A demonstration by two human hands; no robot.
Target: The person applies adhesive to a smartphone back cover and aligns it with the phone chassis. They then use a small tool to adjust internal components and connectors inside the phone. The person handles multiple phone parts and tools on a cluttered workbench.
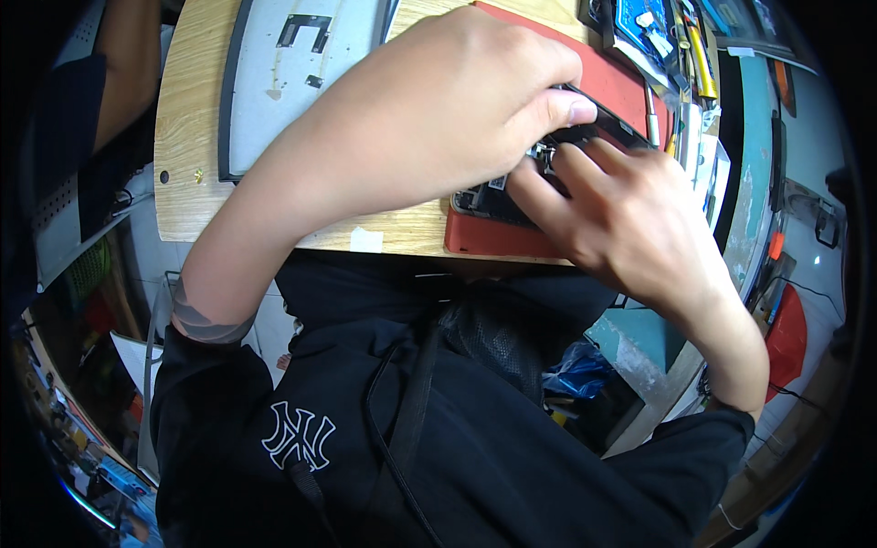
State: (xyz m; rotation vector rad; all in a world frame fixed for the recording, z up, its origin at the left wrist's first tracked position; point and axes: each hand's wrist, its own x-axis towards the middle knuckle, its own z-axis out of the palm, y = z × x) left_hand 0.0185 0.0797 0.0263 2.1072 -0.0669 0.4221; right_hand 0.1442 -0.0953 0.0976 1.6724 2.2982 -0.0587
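A black electronic device [501, 203], opened so that small inner parts show, lies on a red mat [493, 239] at the table's front edge. My left hand [512, 78] reaches across from the left, its thumb pressed along a dark raised edge [617, 126] of the device and its other fingers mostly hidden. Close beside it, my right hand [610, 196] has its fingers curled down over the device's middle. Whatever those fingertips pinch is hidden beneath them. Both hands cover much of the device.
A light grey tray [260, 114] with a dark rim and small dark pieces sits left on the wooden table [194, 110]. At the far right are a blue circuit board [642, 26], a yellow-handled tool [702, 59] and white papers [715, 173]. Another person's arm [126, 68] shows at upper left.
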